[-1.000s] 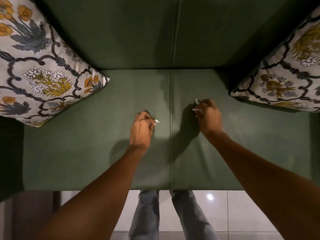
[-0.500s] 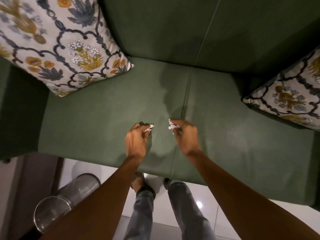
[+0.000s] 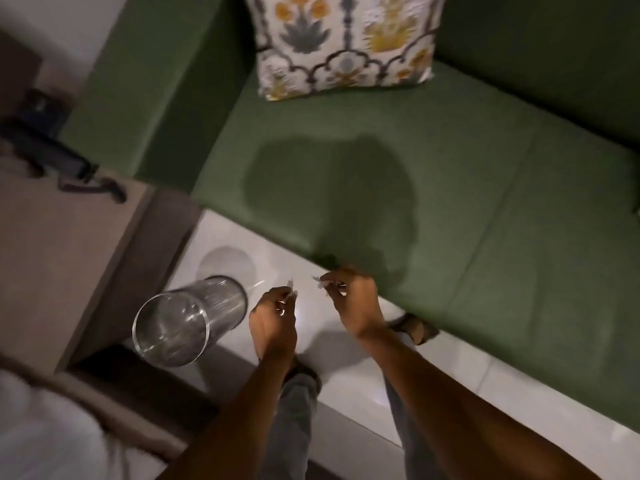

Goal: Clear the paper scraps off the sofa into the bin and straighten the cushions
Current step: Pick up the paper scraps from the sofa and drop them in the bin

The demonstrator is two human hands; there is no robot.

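My left hand (image 3: 273,318) pinches a small white paper scrap (image 3: 290,284) over the white floor tiles, just right of the bin. My right hand (image 3: 353,303) pinches another white paper scrap (image 3: 318,280) near the front edge of the green sofa (image 3: 450,209). The bin (image 3: 180,320) is a clear cylinder standing on the floor at the left, its open mouth towards me. A floral cushion (image 3: 343,43) leans upright against the sofa's back at the top. The seat shows no scraps in view.
A beige side table (image 3: 59,237) stands left of the bin, with a dark cable and device (image 3: 45,147) on it. The sofa's green armrest (image 3: 145,98) rises behind it. My legs and sandalled feet stand on the tiles (image 3: 346,375).
Both hands lifted off the seat with their scraps and swung left over the floor towards the bin. My view turned left; the right cushion has left the frame.
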